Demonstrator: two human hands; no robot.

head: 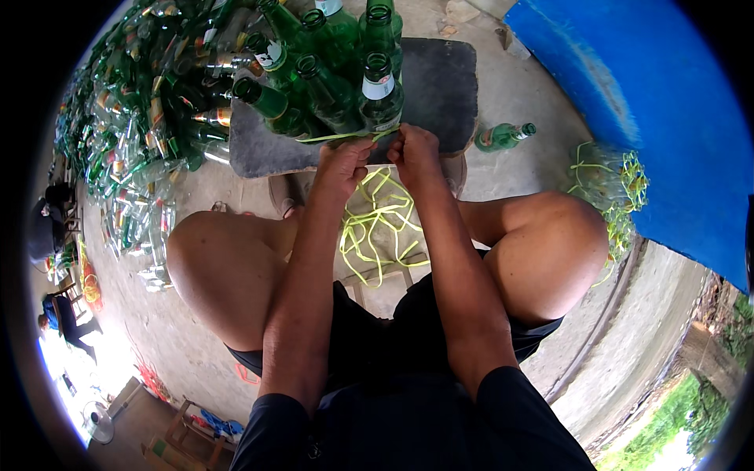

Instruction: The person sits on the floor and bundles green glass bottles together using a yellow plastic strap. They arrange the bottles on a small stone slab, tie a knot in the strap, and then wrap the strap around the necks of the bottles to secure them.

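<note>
A cluster of green glass bottles (330, 94) stands upright on a dark board (439, 88) in front of me, some with white labels. Around the near side of their bases runs a yellow-green plastic strap (336, 137). My left hand (346, 160) grips this strap at the near edge of the board, fingers curled. Just to its right, my right hand (415, 147) pinches the strap between thumb and forefinger beside the nearest bottle. Loose strips of the same strap (377, 226) lie tangled below, between my legs. The far side of the cluster is partly cut off by the picture's top.
A large heap of loose glass bottles (129, 112) fills the floor at left. One green bottle (503, 138) lies right of the board. Strapped bottles (601, 176) stand beside a blue panel (660, 141). A fan (98, 419) and a wooden chair (191, 433) are at lower left.
</note>
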